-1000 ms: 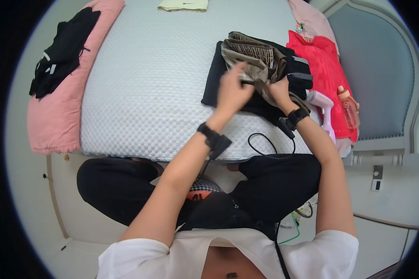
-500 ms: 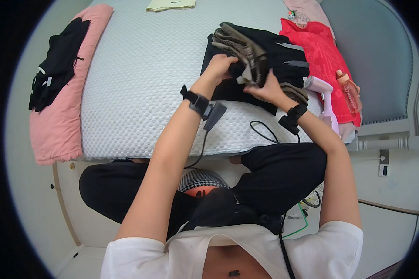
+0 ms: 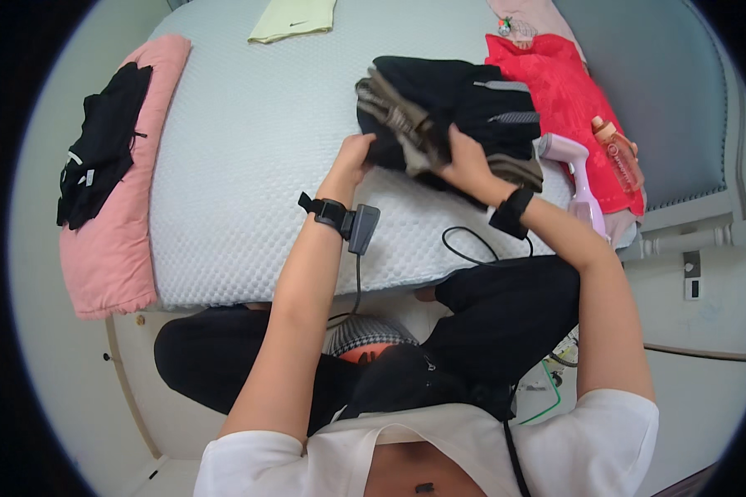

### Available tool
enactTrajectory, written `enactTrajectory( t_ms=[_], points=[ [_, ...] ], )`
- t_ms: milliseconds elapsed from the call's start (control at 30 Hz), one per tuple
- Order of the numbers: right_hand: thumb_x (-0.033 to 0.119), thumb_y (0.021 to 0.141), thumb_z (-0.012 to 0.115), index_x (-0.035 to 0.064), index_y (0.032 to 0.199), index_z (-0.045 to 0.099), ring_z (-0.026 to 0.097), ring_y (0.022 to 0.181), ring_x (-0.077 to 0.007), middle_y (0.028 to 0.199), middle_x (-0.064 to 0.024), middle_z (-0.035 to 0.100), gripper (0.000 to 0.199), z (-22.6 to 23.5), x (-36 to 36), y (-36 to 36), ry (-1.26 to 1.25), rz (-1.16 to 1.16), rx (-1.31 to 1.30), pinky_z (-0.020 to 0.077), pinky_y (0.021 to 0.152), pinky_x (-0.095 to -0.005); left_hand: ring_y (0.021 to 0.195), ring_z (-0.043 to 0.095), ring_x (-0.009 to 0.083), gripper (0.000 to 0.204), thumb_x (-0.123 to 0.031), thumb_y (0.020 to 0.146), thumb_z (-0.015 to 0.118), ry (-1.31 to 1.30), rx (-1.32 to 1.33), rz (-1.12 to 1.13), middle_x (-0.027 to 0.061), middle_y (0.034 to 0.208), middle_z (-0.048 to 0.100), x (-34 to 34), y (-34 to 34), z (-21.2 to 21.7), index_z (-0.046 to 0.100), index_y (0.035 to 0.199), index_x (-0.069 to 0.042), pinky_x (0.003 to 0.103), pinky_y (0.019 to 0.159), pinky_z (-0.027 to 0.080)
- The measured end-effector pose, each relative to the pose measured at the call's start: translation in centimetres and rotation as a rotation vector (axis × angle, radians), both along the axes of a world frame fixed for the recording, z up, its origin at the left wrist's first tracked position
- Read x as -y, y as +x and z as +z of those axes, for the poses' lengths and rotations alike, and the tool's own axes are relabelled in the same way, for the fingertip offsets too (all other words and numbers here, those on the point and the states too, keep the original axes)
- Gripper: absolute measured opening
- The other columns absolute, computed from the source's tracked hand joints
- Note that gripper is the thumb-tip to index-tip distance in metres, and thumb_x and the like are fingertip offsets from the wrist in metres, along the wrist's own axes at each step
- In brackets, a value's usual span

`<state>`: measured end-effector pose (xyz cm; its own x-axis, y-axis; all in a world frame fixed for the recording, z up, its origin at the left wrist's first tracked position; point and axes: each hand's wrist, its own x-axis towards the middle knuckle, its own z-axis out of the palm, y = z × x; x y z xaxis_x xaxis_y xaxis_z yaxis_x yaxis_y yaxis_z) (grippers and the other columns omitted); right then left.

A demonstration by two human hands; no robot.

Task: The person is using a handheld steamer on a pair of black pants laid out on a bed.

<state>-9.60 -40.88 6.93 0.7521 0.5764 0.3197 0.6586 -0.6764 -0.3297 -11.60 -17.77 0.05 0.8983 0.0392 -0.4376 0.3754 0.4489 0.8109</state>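
Note:
A black garment with two flat grey drawstrings (image 3: 439, 81) lies folded on the white quilted bed. On top of it, a bunched olive-brown patterned garment (image 3: 399, 116) slants across its left part. My right hand (image 3: 467, 166) closes on the lower end of the olive-brown garment, with the fingertips partly hidden. At the left edge of the black garment, my left hand (image 3: 355, 154) is closed on its cloth; the fingers are mostly turned from view. Another fold of olive-brown cloth (image 3: 518, 171) shows at the black garment's near right corner.
A lilac handheld steamer (image 3: 580, 170) lies right of the garments, beside a red cloth (image 3: 547, 91) and a peach bottle (image 3: 617, 156). At left, a black garment (image 3: 108, 145) rests on a pink folded quilt (image 3: 104, 265). Pale yellow cloth (image 3: 293, 20) lies far back. Cables hang from both wrist straps.
My left hand has moved left and down from the olive-brown garment to the black garment's edge. The olive-brown garment has been lowered and shifted left, with my right hand still on it.

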Motion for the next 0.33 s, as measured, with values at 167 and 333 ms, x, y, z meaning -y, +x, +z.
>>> enactTrajectory(
  t_ms=[167,333],
  points=[
    [0.035,0.05,0.082,0.0338,0.14,0.022,0.013,0.131,-0.0462,0.144,-0.0174,0.019,0.108,1.7,4.2,-2.9,-0.483,0.234,0.194,0.0146,0.092,-0.0726,0.109,0.051,0.0295,0.062,-0.046,0.087,0.045,-0.115,-0.053,-0.204,0.0161,0.125,0.047,0.5,-4.5,3.7,0.032,0.132,-0.006,0.044,0.083,0.048],
    [0.028,0.059,0.076,0.0329,0.138,0.028,0.0,0.134,-0.0467,0.149,-0.0163,0.004,0.093,-3.0,7.5,-2.7,-0.61,0.146,0.387,0.014,0.091,-0.0738,0.135,0.012,0.0336,0.117,-0.054,0.064,0.072,0.64,0.374,-0.212,0.0187,0.147,0.009,3.4,-6.1,3.7,-0.002,0.144,-0.012,0.056,0.105,0.015]
  ],
)
